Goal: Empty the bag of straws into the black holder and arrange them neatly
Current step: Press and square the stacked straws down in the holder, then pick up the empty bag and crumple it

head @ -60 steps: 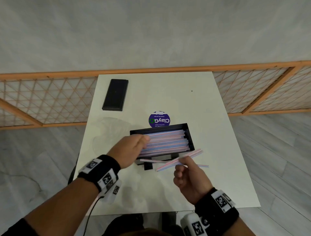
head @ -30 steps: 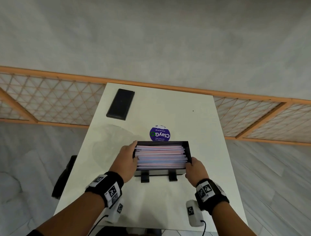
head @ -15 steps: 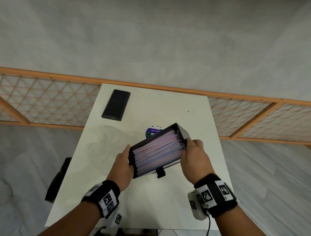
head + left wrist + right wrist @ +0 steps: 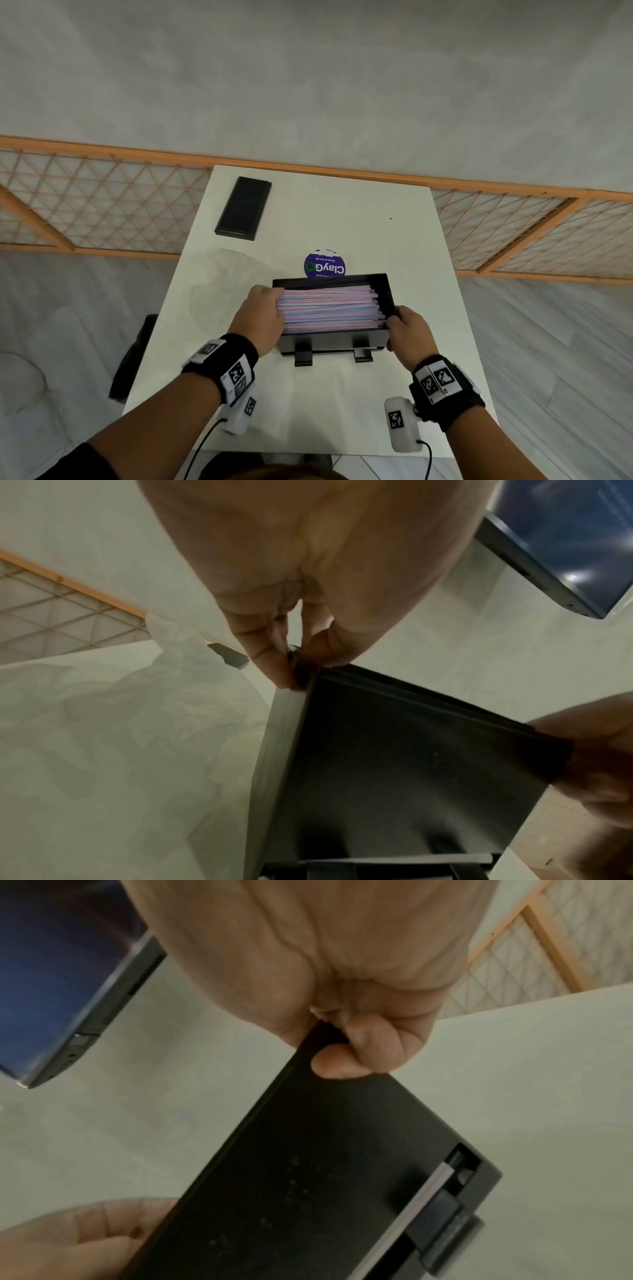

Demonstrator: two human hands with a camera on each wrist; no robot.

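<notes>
The black holder (image 4: 332, 342) sits level in front of me, packed with pink and blue straws (image 4: 329, 308) that lie lengthwise. My left hand (image 4: 262, 315) grips its left end, with fingers (image 4: 274, 664) pinching the corner. My right hand (image 4: 406, 325) grips the near right corner, its fingers (image 4: 356, 1053) curled over the edge. Both wrist views show the holder's dark underside (image 4: 411, 750) (image 4: 308, 1177) with its feet, so it seems held just off the table. The straw ends on the right are slightly uneven. The clear bag (image 4: 222, 284) lies flat left of the holder.
A black phone (image 4: 244, 208) lies at the far left of the white table (image 4: 342, 404). A round purple sticker (image 4: 324, 265) is just behind the holder. An orange lattice fence (image 4: 102, 205) runs behind the table. A dark chair (image 4: 133, 359) stands at the left edge.
Two seconds ago my right hand held loose straws; they are now in the holder. Half a second ago the holder was tilted up to the right; now both hands hold it level.
</notes>
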